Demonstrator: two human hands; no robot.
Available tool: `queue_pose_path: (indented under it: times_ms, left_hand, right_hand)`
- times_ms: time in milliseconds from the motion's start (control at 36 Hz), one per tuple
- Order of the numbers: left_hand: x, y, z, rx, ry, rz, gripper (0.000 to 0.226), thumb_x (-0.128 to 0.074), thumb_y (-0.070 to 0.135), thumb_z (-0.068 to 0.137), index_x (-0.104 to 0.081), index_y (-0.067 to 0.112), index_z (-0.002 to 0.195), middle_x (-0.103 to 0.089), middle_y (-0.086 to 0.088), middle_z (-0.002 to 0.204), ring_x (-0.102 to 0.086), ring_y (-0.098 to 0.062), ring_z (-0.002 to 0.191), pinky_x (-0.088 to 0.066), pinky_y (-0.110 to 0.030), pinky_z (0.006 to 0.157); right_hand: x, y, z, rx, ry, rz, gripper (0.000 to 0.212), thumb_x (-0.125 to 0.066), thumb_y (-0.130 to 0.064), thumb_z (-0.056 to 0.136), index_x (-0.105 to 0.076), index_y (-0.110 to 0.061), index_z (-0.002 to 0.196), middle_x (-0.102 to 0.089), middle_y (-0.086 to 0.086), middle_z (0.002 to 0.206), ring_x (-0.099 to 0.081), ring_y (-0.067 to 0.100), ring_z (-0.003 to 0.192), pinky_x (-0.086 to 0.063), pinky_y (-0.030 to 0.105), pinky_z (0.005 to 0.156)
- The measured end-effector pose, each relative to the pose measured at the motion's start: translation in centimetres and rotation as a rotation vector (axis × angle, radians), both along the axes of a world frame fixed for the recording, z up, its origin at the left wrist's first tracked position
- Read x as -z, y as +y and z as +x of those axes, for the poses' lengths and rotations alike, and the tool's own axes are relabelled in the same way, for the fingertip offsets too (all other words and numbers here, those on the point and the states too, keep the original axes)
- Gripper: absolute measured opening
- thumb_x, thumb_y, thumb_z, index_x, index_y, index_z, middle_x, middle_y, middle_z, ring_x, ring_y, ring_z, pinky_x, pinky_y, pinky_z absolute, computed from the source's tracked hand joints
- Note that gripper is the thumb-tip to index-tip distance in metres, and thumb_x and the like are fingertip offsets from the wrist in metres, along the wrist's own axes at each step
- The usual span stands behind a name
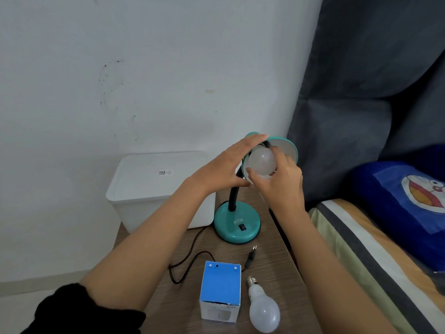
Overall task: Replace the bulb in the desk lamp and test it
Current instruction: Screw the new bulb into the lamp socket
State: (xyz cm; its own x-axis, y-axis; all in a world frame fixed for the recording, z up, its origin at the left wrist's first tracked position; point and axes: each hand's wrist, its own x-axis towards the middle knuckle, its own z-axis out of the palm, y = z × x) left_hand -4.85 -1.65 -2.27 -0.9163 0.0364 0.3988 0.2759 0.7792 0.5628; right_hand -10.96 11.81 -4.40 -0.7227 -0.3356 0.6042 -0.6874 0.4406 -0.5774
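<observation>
Right hand (280, 182) grips bulb (262, 162); spare bulb (263, 308), box (220, 294) near plug (251, 255).

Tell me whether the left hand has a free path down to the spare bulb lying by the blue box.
Probably yes, once it lets go: the left hand is steadying the lamp shade, and the spare bulb lies uncovered on the table, right of the blue box.

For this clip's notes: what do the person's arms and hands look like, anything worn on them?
Both hands are bare: no gloves, rings, watch or bands show on the left hand or the right hand. The left arm has a black sleeve pushed up past the elbow, loose and bunched, leaving the forearm uncovered. The right forearm is uncovered as far as the frame shows; no sleeve is visible there.
</observation>
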Motion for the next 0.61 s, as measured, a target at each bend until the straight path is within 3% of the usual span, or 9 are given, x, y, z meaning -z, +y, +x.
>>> queue_pose_path:
  times_ms: [278,417,611]
  left_hand:
    - [0.20,0.07,-0.32,0.006,0.001,-0.032,0.095,-0.077,0.008,0.072,-0.021,0.027,0.147,-0.027,0.008,0.152,-0.026,-0.002,0.138,-0.027,-0.024,0.115]
    - [0.06,0.07,-0.28,0.008,0.001,-0.019,0.094,-0.077,0.009,0.073,-0.022,0.025,0.147,-0.028,0.008,0.151,-0.028,0.003,0.132,-0.029,-0.018,0.112]
    - [-0.19,0.11,-0.03,0.010,-0.008,-0.017,0.093,-0.077,0.011,0.073,-0.021,0.026,0.147,-0.028,0.007,0.151,-0.030,-0.003,0.135,-0.030,-0.022,0.112]
  right_hand:
    - [0.10,0.19,-0.54,0.022,0.017,-0.023,0.063,-0.075,-0.037,0.070,-0.057,-0.006,0.121,-0.071,0.014,0.088,-0.065,0.033,0.078,-0.055,0.039,0.069]
    - [0.11,-0.03,-0.18,0.016,-0.028,-0.033,0.064,-0.074,-0.037,0.071,-0.053,-0.008,0.125,-0.067,0.013,0.104,-0.063,0.032,0.092,-0.054,0.039,0.078]
    - [-0.44,0.38,-0.10,-0.070,-0.055,-0.005,0.061,-0.075,-0.028,0.072,-0.051,-0.009,0.124,-0.050,0.008,0.124,-0.054,0.023,0.108,-0.039,0.024,0.080]
